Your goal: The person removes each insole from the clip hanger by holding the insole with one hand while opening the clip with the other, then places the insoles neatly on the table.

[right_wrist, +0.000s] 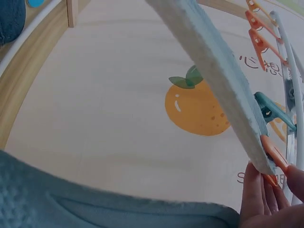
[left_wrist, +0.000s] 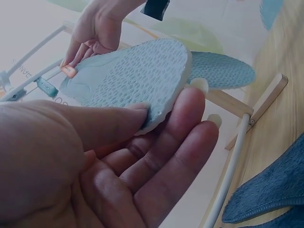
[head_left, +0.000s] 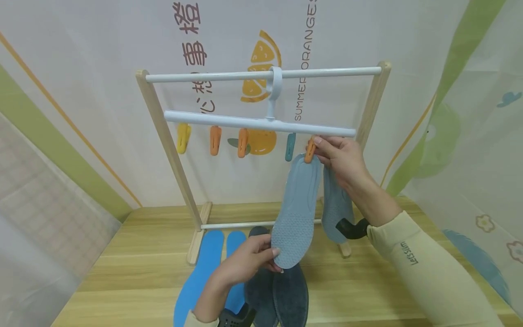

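A light blue-grey insole [head_left: 296,211] hangs at a slant below the hanger bar [head_left: 229,121]. My left hand [head_left: 249,256] pinches its wide lower end, thumb on the dimpled face and fingers behind. At its narrow top end, my right hand [head_left: 341,156] pinches an orange clip [head_left: 310,151], which sits over the insole's edge. A second blue-grey insole [head_left: 336,209] hangs just to the right, its top hidden behind my right hand. In the right wrist view the held insole [right_wrist: 213,76] shows edge-on, with the orange clip [right_wrist: 274,153] at its tip.
Yellow [head_left: 183,138], orange and teal clips [head_left: 290,146] hang along the bar. The hanger hooks onto a wooden-sided rack [head_left: 163,145] with a white top rail [head_left: 327,72]. Bright blue insoles [head_left: 204,277] and dark grey insoles [head_left: 292,295] lie on the wooden table [head_left: 135,268].
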